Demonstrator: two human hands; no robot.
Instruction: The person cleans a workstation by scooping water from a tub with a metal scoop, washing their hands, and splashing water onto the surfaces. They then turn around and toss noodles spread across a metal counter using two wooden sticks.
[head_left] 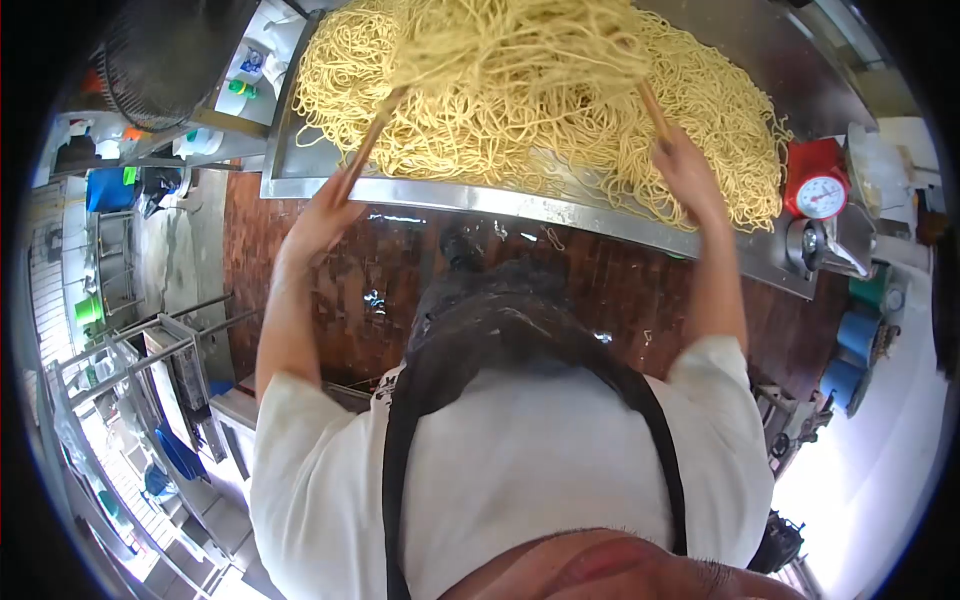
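Observation:
A large heap of yellow noodles point(480, 140) covers much of the metal table point(520, 203). My left hand point(322, 215) is closed around a wooden stick point(372, 140) that slants up toward the heap. Another wooden stick point(655, 112) is gripped in my right hand point(685, 170), its far end against the noodles. Between the two sticks a lifted, motion-blurred mass of noodles point(520, 50) hangs over the rest. The sticks' far ends are hidden among the strands.
A red dial scale point(815, 180) stands at the table's right end, beside a round metal container point(803, 243). At the upper left is a fan point(160, 65). Metal racks point(150, 350) stand at left, and blue tubs point(850, 360) at right. The brown floor point(380, 270) has wet, shiny patches.

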